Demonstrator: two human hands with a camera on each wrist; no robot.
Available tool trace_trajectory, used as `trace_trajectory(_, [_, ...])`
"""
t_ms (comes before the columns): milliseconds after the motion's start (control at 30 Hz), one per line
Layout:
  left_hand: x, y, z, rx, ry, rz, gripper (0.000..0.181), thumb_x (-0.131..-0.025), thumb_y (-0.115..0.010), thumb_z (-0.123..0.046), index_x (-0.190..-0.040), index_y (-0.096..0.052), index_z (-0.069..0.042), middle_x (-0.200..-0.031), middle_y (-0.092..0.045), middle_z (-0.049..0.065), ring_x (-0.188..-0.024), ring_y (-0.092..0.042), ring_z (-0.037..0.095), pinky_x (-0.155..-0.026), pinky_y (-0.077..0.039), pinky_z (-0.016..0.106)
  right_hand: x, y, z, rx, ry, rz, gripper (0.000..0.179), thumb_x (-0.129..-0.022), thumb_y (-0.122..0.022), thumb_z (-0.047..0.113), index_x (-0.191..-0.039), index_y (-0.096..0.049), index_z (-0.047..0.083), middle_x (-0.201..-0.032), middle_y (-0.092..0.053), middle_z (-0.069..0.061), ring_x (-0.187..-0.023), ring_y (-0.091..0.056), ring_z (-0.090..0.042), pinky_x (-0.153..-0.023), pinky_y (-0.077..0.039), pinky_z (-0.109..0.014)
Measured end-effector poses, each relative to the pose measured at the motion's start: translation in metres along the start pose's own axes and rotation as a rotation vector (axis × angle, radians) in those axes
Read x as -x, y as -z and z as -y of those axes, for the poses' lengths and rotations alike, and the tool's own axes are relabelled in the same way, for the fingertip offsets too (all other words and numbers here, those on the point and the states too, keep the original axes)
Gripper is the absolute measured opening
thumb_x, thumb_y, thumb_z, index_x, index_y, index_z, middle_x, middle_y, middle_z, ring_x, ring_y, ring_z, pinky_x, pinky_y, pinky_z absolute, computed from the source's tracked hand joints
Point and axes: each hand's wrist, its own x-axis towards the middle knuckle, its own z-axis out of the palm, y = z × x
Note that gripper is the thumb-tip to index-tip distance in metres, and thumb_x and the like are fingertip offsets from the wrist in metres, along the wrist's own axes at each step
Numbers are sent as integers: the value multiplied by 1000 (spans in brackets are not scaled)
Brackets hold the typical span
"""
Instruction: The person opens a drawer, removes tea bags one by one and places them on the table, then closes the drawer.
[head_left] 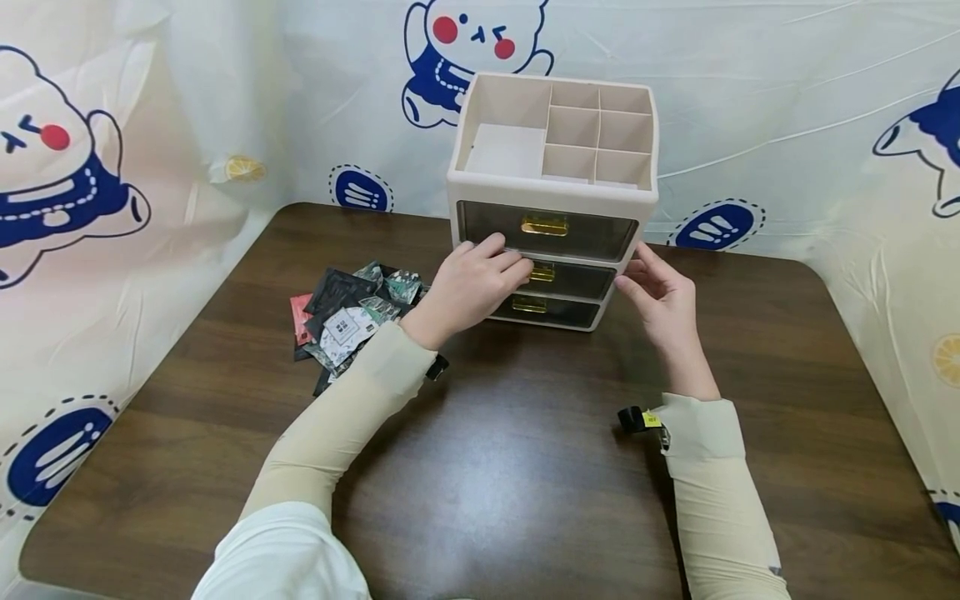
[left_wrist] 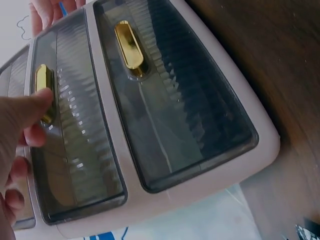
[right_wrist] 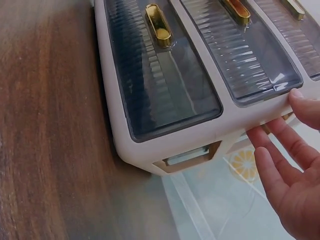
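Observation:
A beige desktop organizer [head_left: 551, 190] with three smoky, see-through drawers stands upright toward the table's back. My left hand [head_left: 472, 283] is at its front, thumb and curled fingers at the gold handle [left_wrist: 43, 77] of the middle drawer [left_wrist: 80, 125]. That drawer sits flush in the frame, as do the top drawer [head_left: 546, 231] and the bottom drawer [right_wrist: 165, 75]. At the organizer's right side is my right hand [head_left: 660, 304]. Its thumb [right_wrist: 306, 109] touches the front edge, while fairly straight fingers [right_wrist: 285, 145] reach along the side wall.
Left of the organizer lies a pile of small flat packets [head_left: 352, 321], mostly black, with white, green and red ones among them. The brown wooden table [head_left: 480, 467] ends at a patterned curtain [head_left: 750, 125] behind. Open compartments [head_left: 600, 129] divide the organizer's top.

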Motion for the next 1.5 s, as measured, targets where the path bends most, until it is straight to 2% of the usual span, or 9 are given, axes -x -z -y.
trace_trajectory(167, [-1,-1,-5,-58,28,14,15,-102,-56,-18,-103,-70,-14,-100,-76,0,-89,-59,23,-54,-42,33,0,1,0,3,-6,-2,52,-90,-65,-8,-139,-56,7,-94,-69,26,-89,-65,0,-82,-51,-13])
trace_trajectory(267, [2,-1,-9,-90,14,3,16,-102,-55,-14,-106,-70,-15,-100,-76,-1,-93,-57,23,-58,-42,34,1,2,0,13,-9,2,52,-90,-66,-6,-139,-56,8,-95,-69,26,-90,-64,1,-82,-51,-13])
trace_trajectory(467, [19,-5,-16,-168,-116,-59,21,-101,-49,-10,-102,-68,-20,-101,-68,-9,-108,-54,19,-75,-37,35,1,4,0,36,-20,22,52,-91,-66,-2,-140,-56,11,-97,-67,25,-91,-63,3,-82,-52,-12])
trace_trajectory(567, [23,-9,-17,-181,-182,-36,23,-102,-46,-9,-101,-67,-20,-102,-67,-8,-107,-53,19,-72,-38,33,2,4,0,37,-15,6,51,-91,-67,-1,-140,-56,10,-96,-67,27,-90,-64,2,-81,-52,-12])
trace_trajectory(633, [24,-11,-17,-209,-198,-17,25,-102,-45,-8,-100,-67,-20,-102,-68,-8,-104,-53,18,-67,-38,31,2,4,0,32,-14,-2,51,-91,-67,-2,-140,-56,9,-95,-67,27,-90,-64,2,-81,-52,-12])
trace_trajectory(900, [32,-33,-24,-317,-164,-12,28,-98,-44,0,-88,-63,-16,-82,-64,-6,-94,-49,20,-58,-33,30,4,4,-2,39,-5,9,52,-90,-67,-5,-140,-55,6,-92,-66,28,-86,-63,4,-79,-50,-11])
trace_trajectory(1167, [31,-50,-29,-410,-173,-98,26,-96,-49,-1,-82,-61,-19,-84,-61,-7,-93,-48,16,-65,-32,30,2,4,-2,43,-4,14,52,-91,-66,-4,-140,-53,5,-92,-65,30,-86,-63,5,-80,-51,-11])
trace_trajectory(1367, [27,-52,-31,-430,-184,-93,25,-95,-51,-2,-82,-61,-21,-84,-61,-7,-92,-48,15,-68,-33,30,1,3,-1,31,-5,5,52,-91,-66,-5,-140,-53,4,-91,-65,29,-84,-63,6,-79,-51,-10])
trace_trajectory(1500, [28,-47,-33,-394,-204,-45,25,-97,-50,-3,-87,-64,-21,-88,-64,-8,-95,-49,16,-67,-36,29,0,3,-2,30,-10,4,51,-91,-67,-2,-140,-54,5,-90,-66,29,-85,-65,0,-79,-51,-11])
